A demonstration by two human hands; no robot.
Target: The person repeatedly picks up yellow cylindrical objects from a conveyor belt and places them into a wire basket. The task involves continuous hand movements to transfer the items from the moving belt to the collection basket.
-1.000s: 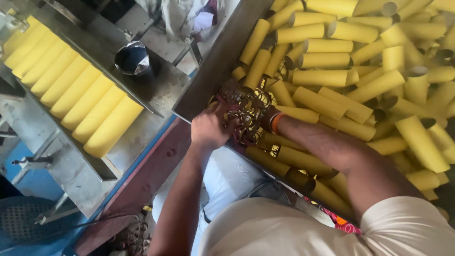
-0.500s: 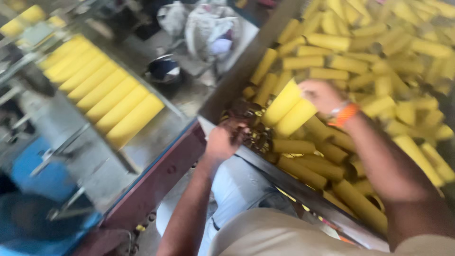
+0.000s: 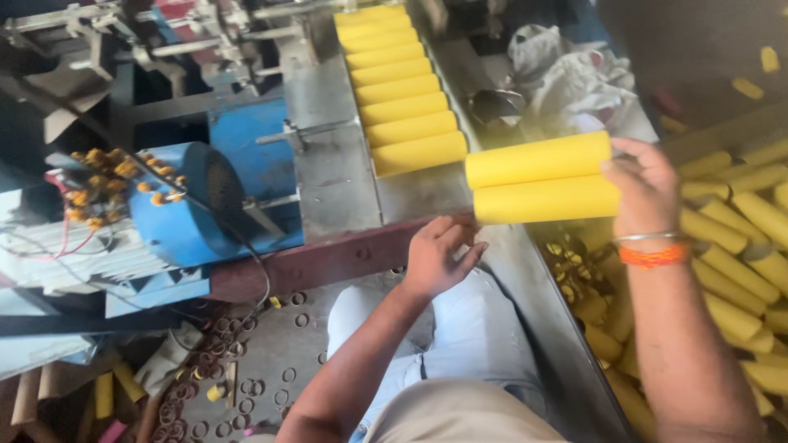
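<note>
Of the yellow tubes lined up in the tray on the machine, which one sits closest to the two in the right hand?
The nearest-end tube, last in the row on the tray: it lies just left of the two tubes held in the right hand.

Two tubes (image 3: 542, 179) lay stacked one above the other in the right hand (image 3: 648, 184), held over the bench (image 3: 345, 176) edge; behind and left of them a row of tubes (image 3: 398, 86) ran along the bench; the left hand (image 3: 439, 256) rested at the rail (image 3: 320, 261) below; right of it a bin (image 3: 739, 271) held loose tubes; a motor (image 3: 193, 205) sat left — rings (image 3: 246, 385) on the floor beneath.
</note>
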